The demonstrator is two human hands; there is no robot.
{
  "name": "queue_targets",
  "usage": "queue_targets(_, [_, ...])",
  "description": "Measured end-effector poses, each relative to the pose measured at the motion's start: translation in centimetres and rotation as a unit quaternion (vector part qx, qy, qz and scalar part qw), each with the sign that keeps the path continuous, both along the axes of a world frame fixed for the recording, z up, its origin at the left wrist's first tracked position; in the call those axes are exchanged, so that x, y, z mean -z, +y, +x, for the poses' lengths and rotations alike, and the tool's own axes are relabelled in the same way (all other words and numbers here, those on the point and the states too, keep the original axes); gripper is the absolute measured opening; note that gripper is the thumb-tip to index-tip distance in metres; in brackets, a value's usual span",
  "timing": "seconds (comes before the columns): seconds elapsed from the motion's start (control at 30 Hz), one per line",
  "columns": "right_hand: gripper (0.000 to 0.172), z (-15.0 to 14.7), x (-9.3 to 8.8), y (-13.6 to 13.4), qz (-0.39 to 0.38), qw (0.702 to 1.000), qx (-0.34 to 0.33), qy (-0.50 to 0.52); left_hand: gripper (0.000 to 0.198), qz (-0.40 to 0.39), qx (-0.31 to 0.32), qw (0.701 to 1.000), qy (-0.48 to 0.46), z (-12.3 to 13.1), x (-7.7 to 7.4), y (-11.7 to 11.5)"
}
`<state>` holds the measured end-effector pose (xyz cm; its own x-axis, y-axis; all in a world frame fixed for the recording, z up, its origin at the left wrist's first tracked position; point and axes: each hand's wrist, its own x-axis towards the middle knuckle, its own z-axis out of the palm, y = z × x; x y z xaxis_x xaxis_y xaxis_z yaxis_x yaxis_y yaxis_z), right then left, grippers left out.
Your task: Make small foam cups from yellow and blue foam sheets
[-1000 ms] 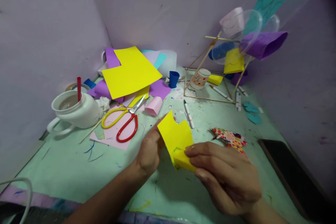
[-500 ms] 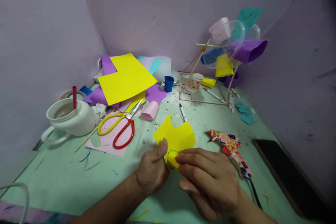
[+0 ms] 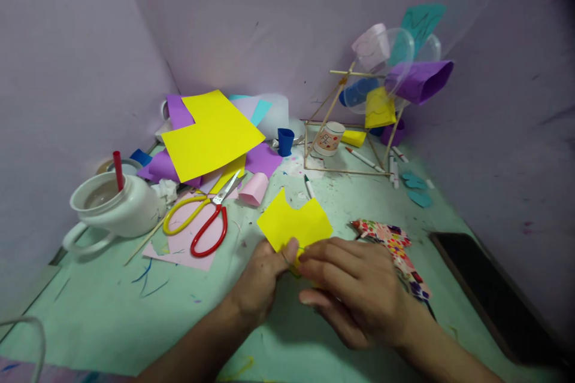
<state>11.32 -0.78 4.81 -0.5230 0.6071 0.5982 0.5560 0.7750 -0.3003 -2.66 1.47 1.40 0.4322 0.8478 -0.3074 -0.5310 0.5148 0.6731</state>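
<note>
Both my hands meet low in the middle over a small yellow paper piece (image 3: 294, 222) with a notch cut in its top edge. My left hand (image 3: 263, 278) pinches its lower edge with the thumb on top. My right hand (image 3: 354, 290) is closed over the rolled lower part, which is mostly hidden under the fingers. The paper rests near the green table top (image 3: 112, 305).
Red-and-yellow scissors (image 3: 204, 221) lie left on pink paper. A white pot (image 3: 114, 206) with a red stick stands far left. A large yellow sheet (image 3: 211, 131) tops a paper pile. A stick frame with cups (image 3: 381, 84) stands behind right. Patterned paper (image 3: 395, 248), markers and a dark slab (image 3: 494, 296) lie right.
The yellow piece has come down from upright to nearly flat near the table. My right hand has closed further over its rolled end, and my left thumb has moved onto its edge.
</note>
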Motion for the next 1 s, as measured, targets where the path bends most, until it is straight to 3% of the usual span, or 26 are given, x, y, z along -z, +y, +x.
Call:
queue_targets(0.1, [0.061,0.5,-0.4,0.2,-0.040,0.998,0.014,0.055,0.019,-0.068,-0.053,0.996,0.006,-0.2,0.5,0.8])
queue_targets(0.17, [0.062,1.0,-0.3,0.1,-0.059,0.979,0.065,0.184,0.023,-0.103,-0.068,0.992,-0.003,-0.5,0.6,1.4])
queue_targets(0.2, [0.053,1.3,0.0,0.1,-0.068,0.955,0.107,0.269,0.027,-0.121,-0.077,0.990,-0.015,-0.8,0.5,1.7])
queue_targets(0.27, [0.033,2.0,0.7,0.2,-0.117,0.876,0.185,0.429,0.034,-0.146,-0.094,0.984,-0.046,-1.2,0.3,2.2])
queue_targets(0.33, [0.023,2.6,1.7,0.5,-0.233,0.792,0.220,0.520,0.036,-0.155,-0.094,0.981,-0.070,-1.6,0.3,2.4])
queue_targets(0.43, [0.029,2.8,3.1,1.1,-0.441,0.680,0.196,0.553,0.031,-0.156,-0.085,0.980,-0.086,-1.8,0.4,2.3])
queue_targets(0.53, [0.032,2.1,3.9,1.2,-0.559,0.625,0.155,0.523,0.023,-0.140,-0.076,0.984,-0.083,-1.5,0.5,2.1])
queue_targets(0.7, [0.038,0.7,4.2,0.9,-0.625,0.601,0.089,0.490,0.021,-0.105,-0.077,0.990,-0.049,-0.5,0.5,1.8])
queue_targets(0.83, [0.040,0.5,4.8,1.2,-0.601,0.604,0.112,0.512,0.020,-0.095,-0.059,0.994,-0.010,0.0,0.5,1.5])
queue_targets(0.93, [0.037,0.7,4.9,1.5,-0.571,0.631,0.144,0.506,0.022,-0.095,-0.076,0.992,0.021,-0.1,0.2,1.4])
queue_targets(1.0, [0.031,1.4,4.2,1.2,-0.542,0.682,0.168,0.461,0.024,-0.102,-0.124,0.986,0.035,-0.6,-0.1,1.5])
